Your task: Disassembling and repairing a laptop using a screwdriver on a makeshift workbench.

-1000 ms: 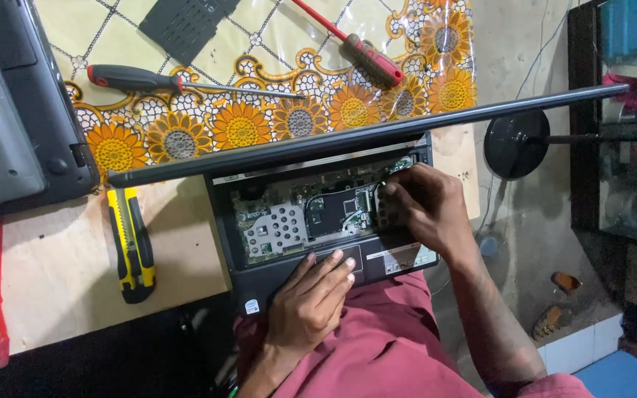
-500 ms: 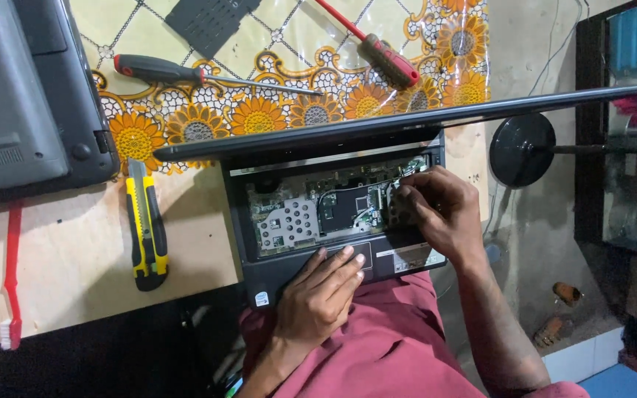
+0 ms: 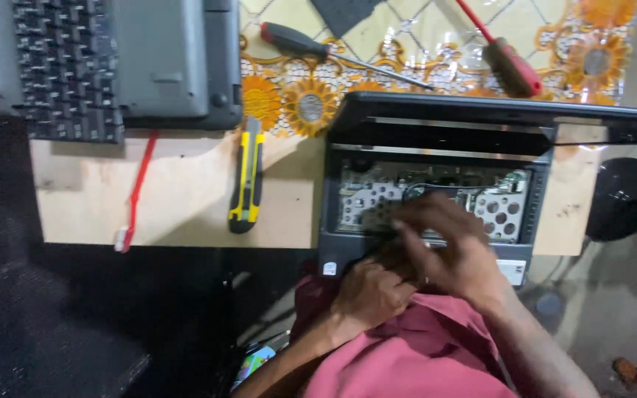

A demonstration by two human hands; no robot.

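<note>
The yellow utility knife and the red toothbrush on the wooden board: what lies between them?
In the head view, only bare wooden board lies between the yellow utility knife and the red toothbrush.

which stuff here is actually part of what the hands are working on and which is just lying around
In hand:
- opened laptop, keyboard off, board showing
- right hand, blurred, reaching into the laptop's bay
- left hand at the laptop's front edge

Lying about:
- yellow utility knife
- red toothbrush
- black-handled screwdriver
- red-handled screwdriver
- loose keyboard
- grey laptop shell
</note>
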